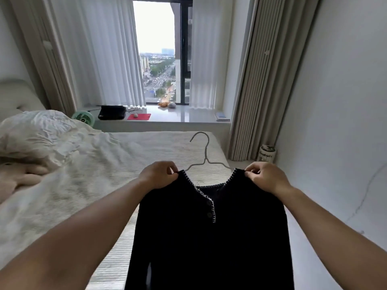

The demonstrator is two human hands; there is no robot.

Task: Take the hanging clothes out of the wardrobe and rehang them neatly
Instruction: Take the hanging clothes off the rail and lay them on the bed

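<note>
A black cardigan (211,231) with white stitched trim and dark buttons hangs in front of me over the bed. It sits on a thin grey wire hanger (206,152) whose hook rises above the neckline. My left hand (158,174) pinches the cardigan's left shoulder at the collar edge. At the opposite shoulder, my right hand (265,176) pinches the fabric the same way. The hanger's arms are hidden inside the garment. No wardrobe is in view.
A bed (117,164) with a rumpled white duvet (41,130) spreads left and ahead. Behind it runs a window sill (184,115) holding a black bag (112,112), a red pad and a green fan (82,117). A white wall (339,122) stands close on the right.
</note>
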